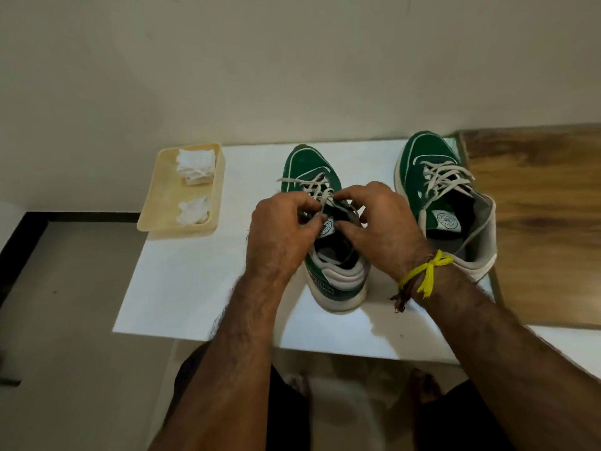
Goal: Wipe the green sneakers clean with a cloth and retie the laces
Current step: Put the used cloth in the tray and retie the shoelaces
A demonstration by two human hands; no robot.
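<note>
Two green sneakers with white soles stand on a white table (182, 288), toes pointing away from me. The left sneaker (305, 164) is under both my hands. My left hand (279, 232) pinches a grey-white lace (317, 187) near the tongue. My right hand (380, 222) curls its fingers round the lace on the other side of the tongue. The right sneaker (432, 170) stands apart at the right, its laces lying loose across the top. White cloths (195, 167) lie in a tray at the left.
A cream plastic tray (162, 203) sits at the table's back left corner and overhangs its edge. A wooden surface (536, 206) adjoins the table on the right. A plain wall stands right behind the table. My bare feet show on the floor below.
</note>
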